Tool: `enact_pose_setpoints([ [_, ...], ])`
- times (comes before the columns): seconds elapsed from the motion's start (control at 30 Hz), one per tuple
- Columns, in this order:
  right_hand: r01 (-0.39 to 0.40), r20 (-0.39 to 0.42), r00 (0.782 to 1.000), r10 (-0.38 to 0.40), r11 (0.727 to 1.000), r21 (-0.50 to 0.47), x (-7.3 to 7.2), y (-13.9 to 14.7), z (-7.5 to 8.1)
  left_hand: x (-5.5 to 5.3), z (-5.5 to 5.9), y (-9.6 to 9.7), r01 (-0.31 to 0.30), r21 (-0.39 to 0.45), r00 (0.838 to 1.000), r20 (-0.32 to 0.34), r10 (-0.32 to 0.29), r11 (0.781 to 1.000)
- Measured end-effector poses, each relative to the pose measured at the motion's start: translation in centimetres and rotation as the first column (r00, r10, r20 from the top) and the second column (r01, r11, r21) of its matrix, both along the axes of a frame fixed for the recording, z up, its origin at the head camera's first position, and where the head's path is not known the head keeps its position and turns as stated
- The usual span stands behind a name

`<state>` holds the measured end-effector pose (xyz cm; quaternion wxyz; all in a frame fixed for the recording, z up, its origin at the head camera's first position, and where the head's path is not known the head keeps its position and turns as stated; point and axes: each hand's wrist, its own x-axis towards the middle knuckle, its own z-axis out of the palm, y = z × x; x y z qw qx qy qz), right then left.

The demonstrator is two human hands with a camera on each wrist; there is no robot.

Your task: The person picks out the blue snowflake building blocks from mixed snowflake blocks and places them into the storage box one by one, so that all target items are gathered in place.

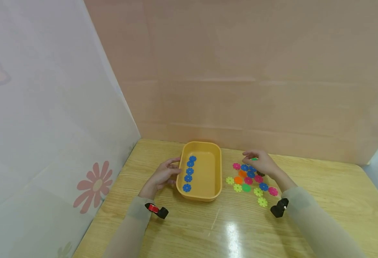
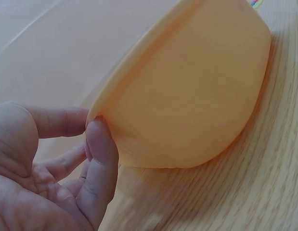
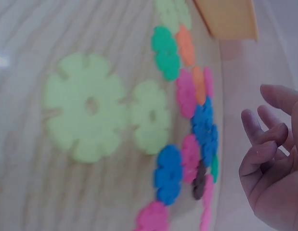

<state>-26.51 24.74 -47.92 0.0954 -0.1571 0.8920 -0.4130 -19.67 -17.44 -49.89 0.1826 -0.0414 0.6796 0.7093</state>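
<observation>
A yellow plastic tray point(image 1: 209, 175) stands on the table, and several blue snowflake discs point(image 1: 189, 171) lie in a column along its left side. My left hand point(image 1: 162, 174) pinches the tray's left rim; in the left wrist view the thumb point(image 2: 101, 144) and a finger point(image 2: 62, 121) meet at that rim. To the right of the tray, my right hand point(image 1: 264, 165) hovers over the back of a loose group of snowflake discs point(image 1: 248, 180). Its fingers point(image 3: 264, 154) are loosely bent, with nothing visible between them in the right wrist view.
The scattered discs are yellow-green point(image 1: 262, 202), pink point(image 1: 273, 191), orange point(image 1: 238, 180), green point(image 1: 246, 187), blue point(image 1: 263, 186) and dark brown point(image 3: 199, 180). A papered wall point(image 1: 256, 89) rises behind the wooden table point(image 1: 189, 229), and a pale flowered wall point(image 1: 56, 125) stands at left.
</observation>
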Motion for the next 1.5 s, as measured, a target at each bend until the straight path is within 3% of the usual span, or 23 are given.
enact_pose_setpoints([
  [0.47, 0.118, 0.013, 0.993, -0.12, 0.989, 0.09, -0.4, 1.2, -2.0, -0.1, -0.1, -0.2, 0.0, 0.015, 1.0, -0.001, 0.0, 1.0],
  [0.87, 0.206, 0.126, 0.97, -0.206, 0.978, 0.019, -1.0, 1.1, -3.3, -0.3, -0.4, -0.2, -0.001, 0.027, 1.0, -0.003, 0.001, 1.0],
  [1.5, 0.106, 0.027, 0.993, -0.114, 0.974, 0.198, -1.4, 0.8, -2.5, -0.2, -0.3, -0.2, -0.006, 0.02, 1.0, 0.0, 0.006, 1.0],
])
